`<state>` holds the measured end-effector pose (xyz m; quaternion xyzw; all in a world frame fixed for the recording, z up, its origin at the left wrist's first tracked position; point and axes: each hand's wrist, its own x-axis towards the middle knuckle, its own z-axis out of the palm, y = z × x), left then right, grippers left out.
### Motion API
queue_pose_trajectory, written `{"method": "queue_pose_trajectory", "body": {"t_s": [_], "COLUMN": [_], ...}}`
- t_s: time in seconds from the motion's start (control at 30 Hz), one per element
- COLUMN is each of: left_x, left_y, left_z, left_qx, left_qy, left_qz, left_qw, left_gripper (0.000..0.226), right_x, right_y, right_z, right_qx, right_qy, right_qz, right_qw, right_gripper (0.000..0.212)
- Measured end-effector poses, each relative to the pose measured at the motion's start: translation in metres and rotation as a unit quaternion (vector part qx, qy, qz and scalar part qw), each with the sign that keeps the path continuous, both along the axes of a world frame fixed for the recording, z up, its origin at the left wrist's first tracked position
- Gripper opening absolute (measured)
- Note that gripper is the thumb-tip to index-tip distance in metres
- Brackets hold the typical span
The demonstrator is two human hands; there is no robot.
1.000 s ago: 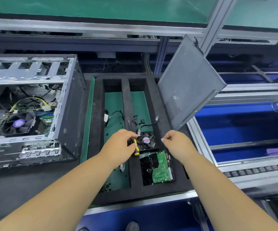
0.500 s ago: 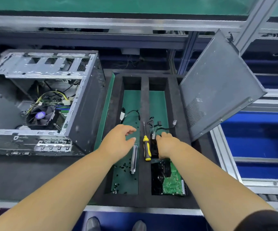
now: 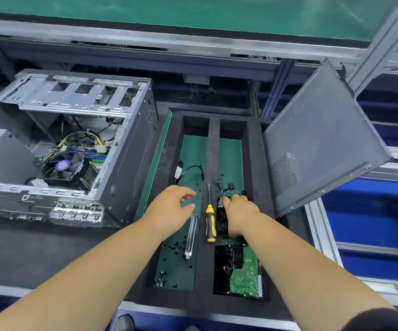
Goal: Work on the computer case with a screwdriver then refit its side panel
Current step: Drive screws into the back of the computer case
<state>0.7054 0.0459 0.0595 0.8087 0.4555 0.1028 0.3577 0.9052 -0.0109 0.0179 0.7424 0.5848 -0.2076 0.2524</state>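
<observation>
Screwdriver (image 3: 210,220) lies between loose-fingered left hand (image 3: 171,209) and right hand (image 3: 239,216) gripping fan (image 3: 222,218).

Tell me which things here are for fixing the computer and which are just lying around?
For the job: computer case, screwdriver, side panel.

Just lying there: hard drive, metal slot cover, loose black screws, cables, foam tray.
</observation>
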Motion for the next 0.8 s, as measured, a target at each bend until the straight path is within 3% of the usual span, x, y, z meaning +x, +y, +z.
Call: {"method": "queue_pose_trajectory", "body": {"t_s": [0.17,0.43,0.63,0.7,0.8], "left_x": [0.013,0.055,0.077,0.081,0.087], "left_y": [0.001,0.004,0.007,0.008,0.012], "left_z": [-0.001,-0.013,-0.01,-0.007,-0.001], "left_qx": [-0.01,-0.022,0.037,0.012,-0.045], "left_qy": [-0.006,0.057,0.099,0.091,0.051], "left_qz": [-0.015,-0.061,-0.057,-0.046,-0.013], "left_qw": [1.0,0.996,0.993,0.995,0.998], "left_gripper": [0.034,0.046,0.038,0.03,0.04], "right_x": [0.006,0.015,0.038,0.043,0.044], "right_y": [-0.006,-0.014,-0.011,-0.009,-0.008], "right_z": [0.005,0.01,0.032,0.039,0.047], "right_qx": [0.046,0.153,0.237,0.228,0.187], "right_qy": [0.015,0.101,0.088,0.126,0.173], "right_qz": [-0.001,-0.038,-0.005,-0.028,-0.067], "right_qw": [0.999,0.982,0.968,0.965,0.965], "right_gripper": [0.105,0.094,0.099,0.1,0.104]}}
